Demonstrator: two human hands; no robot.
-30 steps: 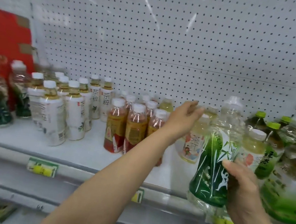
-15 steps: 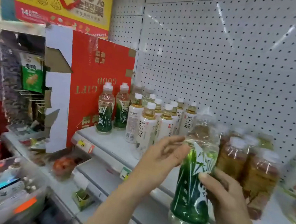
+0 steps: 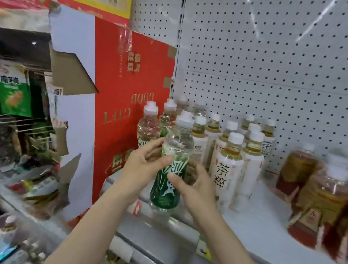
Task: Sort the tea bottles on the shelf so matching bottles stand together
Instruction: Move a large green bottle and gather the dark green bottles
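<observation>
A clear bottle with a green bamboo label [image 3: 170, 175] is held upright just above the front left of the white shelf [image 3: 266, 230]. My left hand [image 3: 141, 169] grips its left side with the thumb across the label. My right hand [image 3: 192, 185] holds its right side, thumb on the label. Two matching green-label bottles [image 3: 148, 126] stand behind it at the shelf's left end. Several white-label tea bottles [image 3: 229, 168] stand to the right of them. Amber bottles with red labels [image 3: 324, 196] stand further right, blurred.
A red and white cardboard box [image 3: 110, 105] stands upside down against the shelf's left end. Snack packets [image 3: 12, 92] hang on hooks at the far left. White pegboard [image 3: 278, 57] backs the shelf. Price tags sit on the shelf's front rail [image 3: 178, 223].
My view has swung left along the shelf. The green-label bottle has travelled from the right end to the left end, and my left hand has come onto it beside my right.
</observation>
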